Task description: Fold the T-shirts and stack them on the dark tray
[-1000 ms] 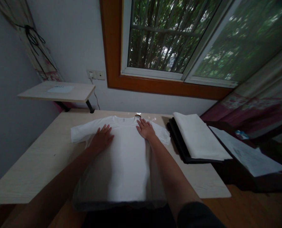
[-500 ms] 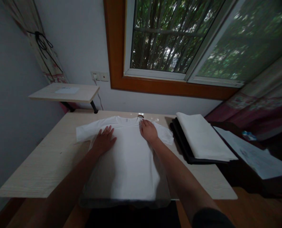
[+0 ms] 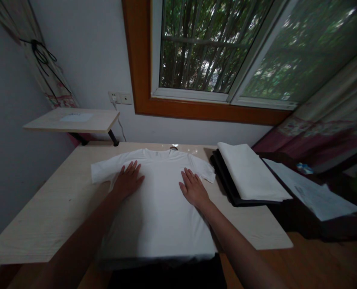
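Observation:
A white T-shirt (image 3: 163,200) lies spread on the wooden table (image 3: 73,196), its neckline toward the wall and its hem hanging over the near edge. My left hand (image 3: 128,180) rests flat on the shirt's upper left, below the left sleeve, fingers stretched out. On the upper right, near the right sleeve, my right hand (image 3: 194,188) also presses flat with its fingers extended. Neither hand grips the fabric. Behind the neckline sits a small round object (image 3: 174,148), partly hidden by the collar.
Folded white cloth (image 3: 250,172) lies on folded black cloth (image 3: 226,182) at the table's right. A raised shelf (image 3: 100,120) with a paper stands at the back left. Beyond the right edge is a dark surface holding a large paper sheet (image 3: 313,192). A window and wall sockets are behind.
My right hand has moved from beside the collar down toward me and slightly right, its fingers now flatter. My left hand stays on the shirt's upper left. The camera view has shifted slightly.

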Tool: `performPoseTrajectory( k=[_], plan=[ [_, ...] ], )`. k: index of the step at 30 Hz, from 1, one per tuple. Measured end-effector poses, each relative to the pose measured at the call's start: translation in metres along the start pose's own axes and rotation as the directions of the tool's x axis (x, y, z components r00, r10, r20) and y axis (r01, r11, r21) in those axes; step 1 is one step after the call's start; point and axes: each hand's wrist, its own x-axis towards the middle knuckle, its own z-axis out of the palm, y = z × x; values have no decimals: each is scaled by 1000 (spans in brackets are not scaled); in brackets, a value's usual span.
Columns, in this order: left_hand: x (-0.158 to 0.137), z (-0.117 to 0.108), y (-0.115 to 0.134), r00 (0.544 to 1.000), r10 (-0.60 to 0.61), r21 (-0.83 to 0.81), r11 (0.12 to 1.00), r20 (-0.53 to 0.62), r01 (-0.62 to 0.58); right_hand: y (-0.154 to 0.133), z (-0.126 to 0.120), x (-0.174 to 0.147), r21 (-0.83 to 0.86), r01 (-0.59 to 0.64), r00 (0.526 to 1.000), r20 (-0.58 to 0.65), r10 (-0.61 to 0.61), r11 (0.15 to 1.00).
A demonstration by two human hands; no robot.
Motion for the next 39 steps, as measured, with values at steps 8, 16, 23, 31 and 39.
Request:
performPoseTrajectory(
  k=[8,16,23,31,39],
  plan=[
    [32,11,-6,1000,-28,-8,1000,-12,28,12,4,43,-24,-30,996,87,32,999],
    [65,17,-22,998,-25,-54,998,49,27,27,12,73,-19,-23,991,135,26,1000],
    [77,23,-33,999,34,-29,999,21,-33,35,17,85,-33,-3,993,116,7,999],
    [64,13,-36,989,73,-88,993,-126,-84,35,18,85,-37,-8,994,112,12,999],
    [2,9,-68,994,108,-103,989,-6,-108,42,14,88,37,-15,977,211,7,999]
  ],
)
